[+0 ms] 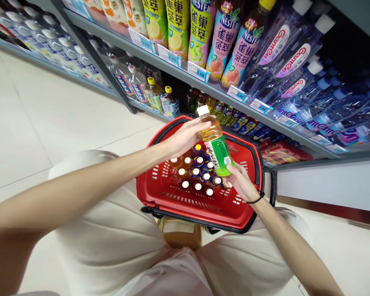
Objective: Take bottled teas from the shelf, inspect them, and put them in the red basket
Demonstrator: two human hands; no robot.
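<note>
Here, fingers of left hand (185,137) and right hand (242,183) grip a tea bottle (217,147) above the basket (169,196).

I'm seeing the basket (160,197) sitting in front, small bottles (197,172) standing in it w/ the tea bottle (217,146) above, shelf (179,73) behind.

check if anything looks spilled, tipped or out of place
Nothing spilled or damaged. The bottles in the red basket stand upright; the tea bottle tilts, held by left hand and right hand. One oddity: an amber item lies on the floor at the basket's near edge.
</note>
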